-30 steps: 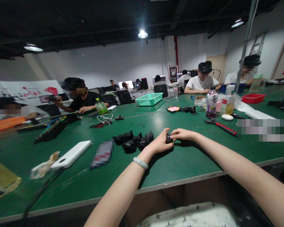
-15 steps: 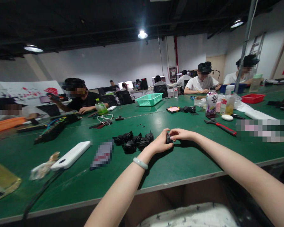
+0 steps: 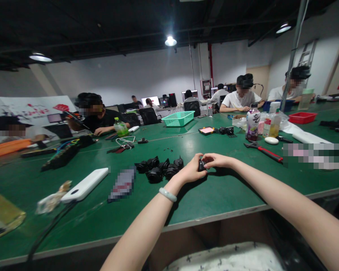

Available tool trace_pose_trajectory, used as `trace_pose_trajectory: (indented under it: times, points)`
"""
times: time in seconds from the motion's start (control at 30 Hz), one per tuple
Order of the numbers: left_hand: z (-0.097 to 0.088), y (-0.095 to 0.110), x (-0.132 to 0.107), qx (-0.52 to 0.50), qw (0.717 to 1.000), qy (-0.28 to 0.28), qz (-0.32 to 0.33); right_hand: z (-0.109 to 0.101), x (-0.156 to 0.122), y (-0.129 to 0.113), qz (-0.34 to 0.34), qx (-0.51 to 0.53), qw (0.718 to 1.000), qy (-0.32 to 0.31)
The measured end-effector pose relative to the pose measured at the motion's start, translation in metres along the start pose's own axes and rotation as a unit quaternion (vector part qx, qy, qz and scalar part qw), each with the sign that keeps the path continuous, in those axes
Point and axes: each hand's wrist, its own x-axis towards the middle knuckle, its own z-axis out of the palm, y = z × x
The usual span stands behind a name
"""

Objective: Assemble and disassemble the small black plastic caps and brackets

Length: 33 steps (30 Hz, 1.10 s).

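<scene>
Black part (image 3: 201, 165), near frame centre: left hand (image 3: 194, 167) grasping it; right hand (image 3: 216, 160) shifted slightly inward, fingertips touching, pinch unclear; handling apparently unfinished.

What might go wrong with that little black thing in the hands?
The small black part, held in the left hand with the right hand at it, might slip and drop. The tiny dark bits lie loose on the green table, so a bump might scatter them. And set down by the similar-looking black parts, it might get mixed up.
</scene>
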Motion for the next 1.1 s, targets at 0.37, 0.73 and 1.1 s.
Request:
trace_pose_trajectory:
  times: [0.37,0.73,1.1]
  points:
    - [-0.001,0.003,-0.001,-0.004,1.0,-0.001,-0.015,0.0,-0.001,-0.004,0.027,-0.061,0.998,-0.003]
    - [0.0,0.002,0.0,-0.011,1.0,0.004,-0.017,-0.002,0.0,0.001,0.05,-0.137,0.989,0.035]
    - [-0.003,0.009,0.0,-0.022,1.0,-0.002,-0.011,0.001,0.0,0.002,-0.009,-0.024,0.999,0.022]
